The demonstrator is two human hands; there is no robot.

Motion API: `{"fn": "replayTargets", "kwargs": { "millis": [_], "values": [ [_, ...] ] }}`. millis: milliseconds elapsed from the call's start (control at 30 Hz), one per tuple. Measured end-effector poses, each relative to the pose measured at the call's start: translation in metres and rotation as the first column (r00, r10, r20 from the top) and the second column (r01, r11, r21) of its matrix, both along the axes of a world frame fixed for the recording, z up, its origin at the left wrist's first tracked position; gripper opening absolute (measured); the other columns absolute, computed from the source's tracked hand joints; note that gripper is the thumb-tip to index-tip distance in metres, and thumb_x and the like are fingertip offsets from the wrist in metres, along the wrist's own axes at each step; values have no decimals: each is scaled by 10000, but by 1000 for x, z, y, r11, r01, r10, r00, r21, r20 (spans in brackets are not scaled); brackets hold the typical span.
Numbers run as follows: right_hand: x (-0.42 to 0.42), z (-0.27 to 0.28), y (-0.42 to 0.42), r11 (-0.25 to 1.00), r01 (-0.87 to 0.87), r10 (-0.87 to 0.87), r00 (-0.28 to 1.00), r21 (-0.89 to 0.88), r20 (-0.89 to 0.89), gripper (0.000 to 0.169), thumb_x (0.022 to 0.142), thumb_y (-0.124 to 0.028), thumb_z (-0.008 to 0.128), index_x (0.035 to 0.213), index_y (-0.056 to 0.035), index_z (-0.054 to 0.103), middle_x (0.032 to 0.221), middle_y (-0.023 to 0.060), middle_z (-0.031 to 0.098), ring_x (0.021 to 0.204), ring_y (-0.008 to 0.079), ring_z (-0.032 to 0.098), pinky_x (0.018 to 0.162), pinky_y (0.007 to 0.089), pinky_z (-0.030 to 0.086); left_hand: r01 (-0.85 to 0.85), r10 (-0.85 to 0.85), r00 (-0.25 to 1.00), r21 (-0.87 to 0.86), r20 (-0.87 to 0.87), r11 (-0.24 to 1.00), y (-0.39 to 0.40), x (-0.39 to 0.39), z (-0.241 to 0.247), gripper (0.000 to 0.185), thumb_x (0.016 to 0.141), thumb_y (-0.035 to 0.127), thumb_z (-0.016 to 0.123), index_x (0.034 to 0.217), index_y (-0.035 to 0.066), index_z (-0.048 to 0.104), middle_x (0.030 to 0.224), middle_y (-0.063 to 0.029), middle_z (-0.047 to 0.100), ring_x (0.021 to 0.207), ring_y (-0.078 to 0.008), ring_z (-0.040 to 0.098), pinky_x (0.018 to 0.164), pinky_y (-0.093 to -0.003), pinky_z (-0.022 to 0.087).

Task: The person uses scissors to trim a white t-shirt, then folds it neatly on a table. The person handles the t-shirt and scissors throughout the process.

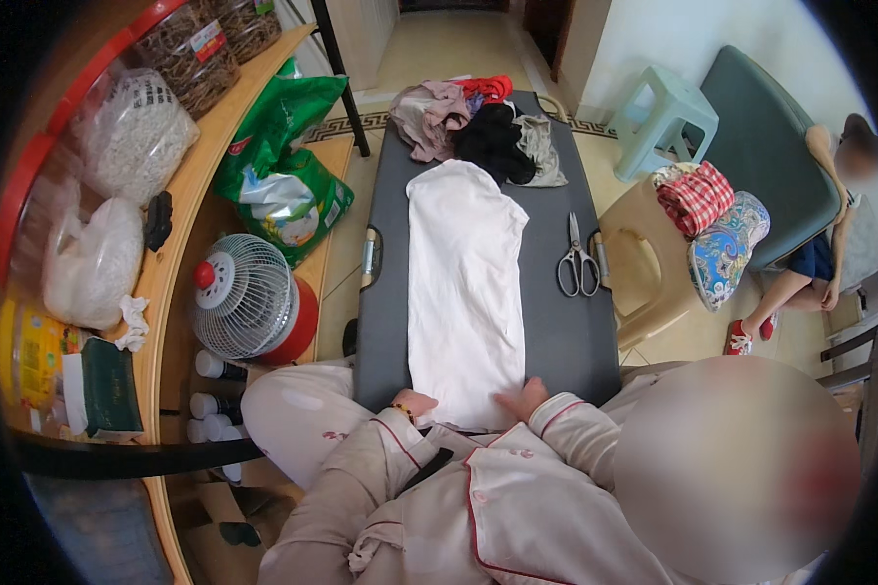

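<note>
A white cloth garment (468, 292) lies folded lengthwise on a dark grey folding table or bench (388, 322). My left hand (415, 402), with a beaded bracelet at the wrist, rests at the cloth's near left corner; whether its fingers grip the fabric is unclear. At the near right corner lies my right hand (523, 400), thumb on the fabric, its grip also unclear. Scissors with grey handles (577, 259) lie shut to the right of the cloth. Crumpled clothes sit at the far end: a dusty pink one (428, 117), a black one (492, 142), a red one (489, 88) and a pale one (541, 150).
To the left, a wooden shelf (212, 146) holds bags, with a red and white fan (245, 296) below. A beige plastic chair (640, 241) bears a red checked cloth (695, 197) and a patterned cushion (728, 248). A green stool (666, 117) and a seated person (823, 256) are at right.
</note>
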State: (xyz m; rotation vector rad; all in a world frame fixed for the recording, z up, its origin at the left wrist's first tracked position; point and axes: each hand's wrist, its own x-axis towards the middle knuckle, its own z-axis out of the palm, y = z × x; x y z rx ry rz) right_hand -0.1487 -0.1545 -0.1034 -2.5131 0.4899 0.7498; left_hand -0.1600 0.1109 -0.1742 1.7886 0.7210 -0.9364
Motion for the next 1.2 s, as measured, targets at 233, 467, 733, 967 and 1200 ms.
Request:
{"fn": "replayTargets", "kwargs": {
  "millis": [233,467,733,967,1200],
  "values": [
    [7,-22,-14,908,139,-42,969,396,-244,616,706,-355,707,1087,112,579,1029,217,635,902,311,636,800,346,495,178,-169,983,141,-78,974,-11,9,44,326,743,207,704,951,-39,653,848,-136,674,768,-238,655,612,-348,519],
    [138,95,-8,303,251,-135,966,919,-219,272,910,-169,496,1090,17,581,1022,123,638,871,228,648,777,363,537,-129,148,983,-981,-107,147,31,131,145,250,895,177,527,1113,65,574,1041,-72,631,834,-188,637,632,-337,545],
    [290,402,34,385,-411,-370,752,826,546,307,857,-221,559,989,53,599,909,131,636,800,223,624,728,347,496,184,494,598,-708,631,682,36,294,458,225,917,181,475,1082,79,589,1011,-79,639,908,-203,621,820,-398,507],
    [228,406,-21,552,-619,-251,516,559,819,354,850,-273,573,1010,42,595,877,110,649,711,160,630,636,277,508,441,340,260,-424,904,791,3,202,477,259,893,198,571,1091,35,604,975,-46,656,850,-131,619,801,-280,489],
    [61,201,-71,617,-189,-79,951,764,299,278,871,-218,604,1035,4,626,852,28,659,710,90,601,662,243,494,185,183,717,-437,672,880,-26,12,277,267,882,160,599,1084,-13,619,1002,-24,643,890,-81,560,792,-255,463]
  ]
}}
